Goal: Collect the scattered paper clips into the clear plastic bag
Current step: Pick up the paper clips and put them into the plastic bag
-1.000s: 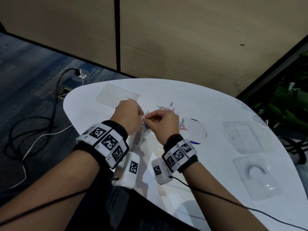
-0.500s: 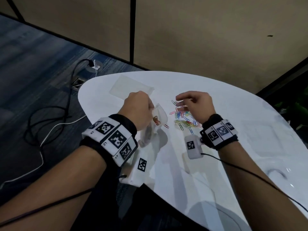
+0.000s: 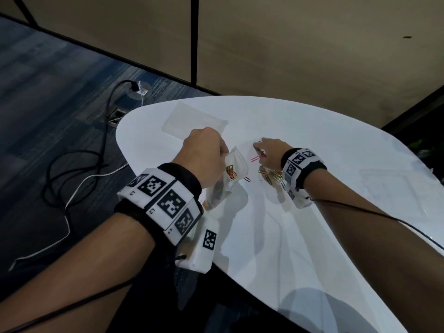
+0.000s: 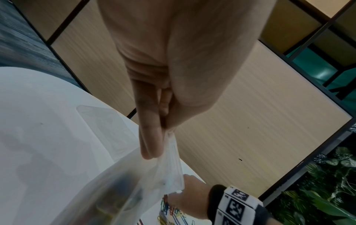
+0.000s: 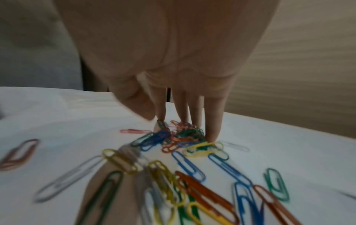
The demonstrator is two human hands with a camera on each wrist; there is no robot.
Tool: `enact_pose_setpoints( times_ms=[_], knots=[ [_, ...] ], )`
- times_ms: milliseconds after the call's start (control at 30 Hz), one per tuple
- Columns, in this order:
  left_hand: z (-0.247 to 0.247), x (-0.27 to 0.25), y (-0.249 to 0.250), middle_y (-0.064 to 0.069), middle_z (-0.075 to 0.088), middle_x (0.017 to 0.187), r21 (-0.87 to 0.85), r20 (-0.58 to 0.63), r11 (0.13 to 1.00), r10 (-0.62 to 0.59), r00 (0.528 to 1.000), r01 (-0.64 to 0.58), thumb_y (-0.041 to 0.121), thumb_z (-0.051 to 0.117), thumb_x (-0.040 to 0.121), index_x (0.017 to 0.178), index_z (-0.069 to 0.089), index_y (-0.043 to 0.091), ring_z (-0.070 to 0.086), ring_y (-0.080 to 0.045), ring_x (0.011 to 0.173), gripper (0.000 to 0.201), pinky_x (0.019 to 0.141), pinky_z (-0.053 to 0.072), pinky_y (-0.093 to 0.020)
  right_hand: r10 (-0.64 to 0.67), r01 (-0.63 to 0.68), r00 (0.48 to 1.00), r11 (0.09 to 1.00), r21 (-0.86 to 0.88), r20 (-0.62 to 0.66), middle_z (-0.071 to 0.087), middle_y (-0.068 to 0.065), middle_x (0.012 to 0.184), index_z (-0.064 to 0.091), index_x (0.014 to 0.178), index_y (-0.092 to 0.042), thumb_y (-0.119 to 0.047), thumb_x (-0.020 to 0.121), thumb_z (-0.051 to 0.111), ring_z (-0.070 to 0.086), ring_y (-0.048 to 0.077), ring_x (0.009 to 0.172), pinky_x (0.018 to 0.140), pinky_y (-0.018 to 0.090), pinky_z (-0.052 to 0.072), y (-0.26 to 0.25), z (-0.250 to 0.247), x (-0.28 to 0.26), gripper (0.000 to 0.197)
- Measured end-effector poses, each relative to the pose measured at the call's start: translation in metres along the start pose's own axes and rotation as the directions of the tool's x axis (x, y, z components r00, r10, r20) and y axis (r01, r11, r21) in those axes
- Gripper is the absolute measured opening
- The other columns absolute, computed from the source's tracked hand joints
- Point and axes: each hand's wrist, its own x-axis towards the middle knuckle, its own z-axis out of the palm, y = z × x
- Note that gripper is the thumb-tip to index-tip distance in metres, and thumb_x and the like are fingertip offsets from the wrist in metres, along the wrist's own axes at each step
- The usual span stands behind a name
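Note:
My left hand [image 3: 204, 155] pinches the rim of the clear plastic bag [image 3: 237, 162] and holds it up with its mouth facing right; in the left wrist view the bag [image 4: 134, 182] hangs below the fingers [image 4: 148, 137]. Several coloured clips [image 3: 231, 173] lie inside it. My right hand [image 3: 260, 147] reaches down onto the pile of coloured paper clips [image 3: 272, 176], just right of the bag. In the right wrist view its straight fingers [image 5: 213, 121] touch the far side of the pile [image 5: 183, 140]. A pink clip [image 3: 255, 159] and a red clip [image 3: 247, 179] lie between bag and pile.
The white table [image 3: 312, 236] has a rounded edge on the left. A second flat clear bag [image 3: 192, 122] lies at its far left. Clear plastic trays [image 3: 389, 186] sit at the right. Cables [image 3: 72, 164] run over the carpet left of the table.
My right hand left the bag's mouth, moved right to the pile and now has its fingertips down on the clips. My left hand keeps holding the bag up.

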Motion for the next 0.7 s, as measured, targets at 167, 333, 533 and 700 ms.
enact_pose_setpoints(
  times_ms=[167, 333, 533, 700],
  knots=[
    [0.003, 0.0, -0.002, -0.018, 0.075, 0.095, 0.01, 0.003, 1.0, 0.007, 1.0, -0.007, 0.003, 0.06, 0.093, 0.102, 0.077, 0.007, 0.075, -0.035, 0.083, 0.019, 0.081, 0.063, -0.041, 0.051, -0.059, 0.996, 0.991, -0.118, -0.075, 0.068, 0.008, 0.098, 0.073, 0.098, -0.015, -0.013, 0.084, 0.06, 0.066, 0.029, 0.093, 0.072, 0.027, 0.049, 0.005, 0.013, -0.017, 0.019],
    [0.003, 0.001, 0.0, -0.018, 0.075, 0.099, 0.004, 0.003, 1.0, -0.003, 1.0, 0.003, 0.004, 0.062, 0.093, 0.103, 0.077, 0.008, 0.074, -0.035, 0.087, 0.019, 0.083, 0.063, -0.042, 0.292, -0.231, 0.935, 0.932, 0.281, -0.199, 0.076, 0.006, 0.096, 0.079, 0.093, -0.015, -0.014, 0.083, 0.068, 0.069, 0.024, 0.094, 0.091, 0.03, 0.055, 0.024, 0.016, -0.034, 0.016],
    [0.006, 0.002, 0.003, -0.016, 0.075, 0.1, -0.004, 0.012, 1.0, -0.016, 1.0, 0.016, 0.005, 0.062, 0.094, 0.105, 0.076, 0.009, 0.075, -0.033, 0.087, 0.019, 0.084, 0.063, -0.041, 0.48, -0.299, 0.872, 0.362, 0.883, 0.098, 0.077, 0.004, 0.081, 0.08, 0.078, -0.017, -0.015, 0.063, 0.091, 0.073, 0.02, 0.081, 0.083, 0.029, 0.058, 0.039, 0.023, -0.06, 0.019],
    [0.006, 0.002, 0.005, -0.016, 0.075, 0.099, -0.009, 0.008, 1.0, -0.023, 1.0, 0.023, 0.004, 0.062, 0.093, 0.102, 0.077, 0.009, 0.075, -0.034, 0.087, 0.018, 0.084, 0.063, -0.041, 0.305, -0.021, 0.947, -0.247, 0.969, 0.098, 0.074, 0.017, 0.092, 0.067, 0.11, 0.011, 0.007, 0.078, 0.074, 0.073, 0.02, 0.078, 0.071, 0.02, 0.058, 0.01, -0.008, -0.085, 0.033]
  ],
)
